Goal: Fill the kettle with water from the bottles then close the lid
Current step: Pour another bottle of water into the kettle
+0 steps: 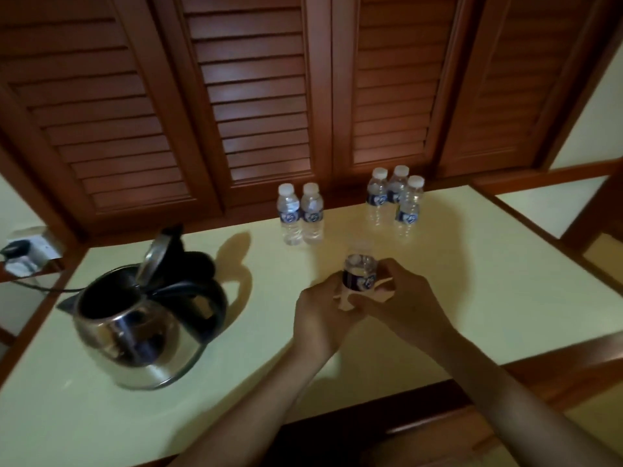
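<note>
A steel kettle [135, 335] with a black handle stands at the left of the pale counter [472, 281], its lid [155, 254] tipped up and open. Near the counter's middle I hold a small clear water bottle [360, 269] with a dark blue label between both hands. My left hand [320, 318] wraps its lower left side. My right hand [401, 298] grips it from the right. The bottle's top is blurred, so its cap is unclear. Two capped bottles [300, 214] stand behind, and three more [394, 200] stand at the back right.
Brown louvred wooden doors [256, 96] rise right behind the counter. A wall socket with a black plug [20, 251] sits at the far left, and its cord runs toward the kettle. The counter's wooden front edge [505, 375] lies close to my forearms.
</note>
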